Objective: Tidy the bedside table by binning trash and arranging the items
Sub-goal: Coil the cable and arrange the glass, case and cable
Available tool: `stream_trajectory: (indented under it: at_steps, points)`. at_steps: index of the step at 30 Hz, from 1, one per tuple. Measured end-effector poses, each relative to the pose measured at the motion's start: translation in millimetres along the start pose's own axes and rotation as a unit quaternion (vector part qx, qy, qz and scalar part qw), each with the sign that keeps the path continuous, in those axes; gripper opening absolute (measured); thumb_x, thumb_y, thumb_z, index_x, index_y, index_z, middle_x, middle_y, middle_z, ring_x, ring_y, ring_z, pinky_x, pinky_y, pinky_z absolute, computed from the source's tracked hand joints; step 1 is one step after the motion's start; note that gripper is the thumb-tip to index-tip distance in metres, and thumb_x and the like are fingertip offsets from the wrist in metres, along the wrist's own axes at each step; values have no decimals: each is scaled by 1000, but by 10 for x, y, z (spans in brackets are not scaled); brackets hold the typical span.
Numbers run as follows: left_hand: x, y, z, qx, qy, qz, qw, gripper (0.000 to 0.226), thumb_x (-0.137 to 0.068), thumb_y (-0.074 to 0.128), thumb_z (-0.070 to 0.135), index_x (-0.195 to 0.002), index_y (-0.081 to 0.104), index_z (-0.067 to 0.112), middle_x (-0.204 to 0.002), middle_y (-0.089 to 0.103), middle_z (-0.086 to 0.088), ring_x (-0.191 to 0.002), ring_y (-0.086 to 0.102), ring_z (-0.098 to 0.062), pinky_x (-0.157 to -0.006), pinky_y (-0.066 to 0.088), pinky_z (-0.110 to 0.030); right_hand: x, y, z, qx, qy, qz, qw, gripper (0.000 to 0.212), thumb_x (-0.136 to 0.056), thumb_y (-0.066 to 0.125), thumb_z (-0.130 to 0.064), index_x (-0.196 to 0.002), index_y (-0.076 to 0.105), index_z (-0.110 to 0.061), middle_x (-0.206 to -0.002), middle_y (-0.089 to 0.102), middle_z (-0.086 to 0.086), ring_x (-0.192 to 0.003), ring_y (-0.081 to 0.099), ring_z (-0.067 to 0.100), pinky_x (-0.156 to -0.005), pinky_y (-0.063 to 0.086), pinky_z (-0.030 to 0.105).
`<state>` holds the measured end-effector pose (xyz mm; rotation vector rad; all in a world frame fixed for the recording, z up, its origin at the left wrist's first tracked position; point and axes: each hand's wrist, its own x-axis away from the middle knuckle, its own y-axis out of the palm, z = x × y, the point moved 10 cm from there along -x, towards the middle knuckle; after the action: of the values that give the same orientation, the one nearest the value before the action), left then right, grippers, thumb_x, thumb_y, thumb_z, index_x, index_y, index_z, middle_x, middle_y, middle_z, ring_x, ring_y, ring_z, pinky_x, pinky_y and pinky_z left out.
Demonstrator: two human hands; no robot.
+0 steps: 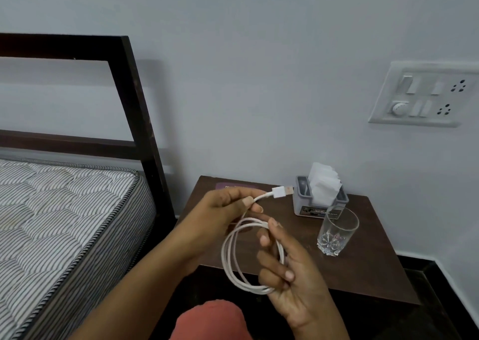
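Note:
A white USB cable (229, 256) hangs in loose loops above the front of the dark wooden bedside table (368, 269). My left hand (223, 212) pinches the cable just behind its USB plug (282, 192), which points right. My right hand (290, 269) has the coiled loops wrapped over its fingers, thumb on top of the strands. On the table stand a grey tissue holder (300, 205) with white tissues (324, 184) sticking up, and an empty clear glass (337, 230) in front of it. A purple flat item (233, 185) lies at the table's back left, partly hidden by my left hand.
A bed with a striped mattress (64, 215) and a dark frame (134, 98) stands close on the left. A white switch and socket panel (425, 96) is on the wall at upper right. My knee in reddish cloth (212, 319) shows at the bottom. Dark floor lies right of the table.

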<state>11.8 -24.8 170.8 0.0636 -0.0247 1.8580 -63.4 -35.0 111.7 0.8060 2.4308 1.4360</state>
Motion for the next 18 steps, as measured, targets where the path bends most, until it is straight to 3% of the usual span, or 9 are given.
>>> stream_trajectory:
  at_steps: [2, 6, 13, 16, 18]
  points:
    - [-29, 45, 4, -21, -14, -21, 999, 21, -94, 51, 14, -105, 68, 13, -87, 70, -4, -79, 65, -11, -77, 49, -24, 30, -84, -30, 14, -4, 39, 999, 23, -74, 75, -27, -87, 71, -8, -66, 56, 2, -27, 26, -1, -26, 17, 8]
    - [14, 71, -8, -89, 19, -28, 995, 18, -91, 56, 13, -97, 73, 16, -88, 75, -9, -78, 66, -11, -70, 51, -18, 56, -165, -94, -1, -12, 82, 997, 30, -82, 48, -27, -77, 66, -3, -57, 50, 5, -24, 22, 1, -31, 10, 7]
    - [179, -80, -116, -180, 87, 56, 978, 20, -91, 56, 16, -93, 72, 26, -77, 70, 1, -57, 62, -11, -55, 49, -21, 57, -145, -165, 86, -54, 90, 991, 24, -79, 50, -22, -92, 59, -5, -58, 49, 8, -29, 23, 3, -31, 15, 9]
    - [284, -73, -177, -183, 119, 104, 970, 18, -92, 50, 27, -83, 66, 26, -59, 57, 6, -48, 50, -6, -49, 42, -21, 69, -201, -200, 193, -67, 148, 968, 22, -91, 39, -21, -94, 56, -8, -55, 47, 4, -31, 23, 4, -32, 16, 11]
    - [386, 35, -242, -128, 126, 112, 977, 23, -92, 44, 35, -81, 60, 23, -52, 50, 10, -45, 43, -3, -48, 36, -18, 76, -295, -246, 237, -81, 202, 947, 25, -94, 41, -30, -87, 53, -9, -53, 43, 1, -31, 25, 5, -32, 17, 11]
